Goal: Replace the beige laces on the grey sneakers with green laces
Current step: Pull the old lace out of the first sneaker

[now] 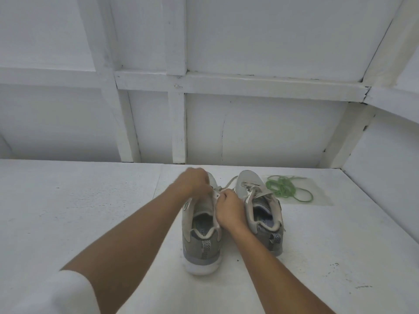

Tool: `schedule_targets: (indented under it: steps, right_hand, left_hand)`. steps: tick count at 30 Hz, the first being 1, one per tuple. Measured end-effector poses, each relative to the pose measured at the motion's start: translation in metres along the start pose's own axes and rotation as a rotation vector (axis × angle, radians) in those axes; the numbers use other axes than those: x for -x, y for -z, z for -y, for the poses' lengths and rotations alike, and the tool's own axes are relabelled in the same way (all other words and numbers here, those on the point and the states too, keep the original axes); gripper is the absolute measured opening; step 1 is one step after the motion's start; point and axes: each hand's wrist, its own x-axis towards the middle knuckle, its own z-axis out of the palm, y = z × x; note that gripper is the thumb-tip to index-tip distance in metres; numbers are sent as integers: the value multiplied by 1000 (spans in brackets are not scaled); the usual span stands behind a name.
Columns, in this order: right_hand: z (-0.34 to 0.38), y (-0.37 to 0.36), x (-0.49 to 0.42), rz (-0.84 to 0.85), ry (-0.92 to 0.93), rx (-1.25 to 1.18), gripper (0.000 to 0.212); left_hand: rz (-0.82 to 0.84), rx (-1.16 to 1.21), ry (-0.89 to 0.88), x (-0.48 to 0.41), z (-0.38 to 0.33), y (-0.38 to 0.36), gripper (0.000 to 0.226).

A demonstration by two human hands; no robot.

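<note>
Toward the desk's (90,223) far edge, the right hand (229,211) is pinching the left sneaker's (200,243) beige lace (230,181); the left hand (195,180) is curling alongside, and I cannot tell its grasp.

You have no text here that reads for certain. The left sneaker insole (202,231) and the right sneaker insole (263,221) each carry small dark print, perhaps a brand name, too blurred to make out.

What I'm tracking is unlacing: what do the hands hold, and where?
Left hand and right hand pinch the beige lace, at eyelets of the left grey sneaker.
</note>
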Motion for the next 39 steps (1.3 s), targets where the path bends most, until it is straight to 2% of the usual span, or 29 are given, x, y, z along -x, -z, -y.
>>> schedule_targets:
  steps: [2, 5, 8, 11, 14, 17, 19, 21, 25, 32, 39]
  right_hand:
    - [-1, 0, 0, -3, -3, -12, 27]
    - [-2, 1, 0, -9, 4, -4, 28]
    - [-2, 1, 1, -3, 3, -3, 29]
    - [-2, 1, 1, 6, -10, 16, 28]
    - [-2, 0, -1, 5, -12, 17, 28]
    - [-3, -2, -2, 2, -18, 8, 29]
    - [-4, -3, -2, -3, -13, 8, 29]
    - [-4, -2, -2, -3, -9, 9, 29]
    - [-4, -3, -2, -8, -5, 15, 30]
    - [-5, -5, -4, -9, -3, 7, 30]
    - [-5, -2, -3, -6, -12, 1, 30]
  left_hand:
    - [53, -66, -32, 2, -10, -12, 31]
    - [38, -96, -14, 0, -7, -8, 24]
    - [-65, -93, 57, -5, 12, 17, 21]
    - [-198, -79, 187, -9, 38, 46, 29]
    - [-227, -79, 234, -8, 49, 51, 25]
    - [-135, 37, 89, -5, 33, 31, 40]
    - [-1, 60, -5, -2, 17, 12, 33]
    - [78, 47, -26, -4, 7, -5, 28]
    - [104, 5, -22, -7, 5, -6, 23]
    - [-115, 22, 92, -12, 40, 35, 29]
    - [-267, 108, 215, -12, 66, 52, 26]
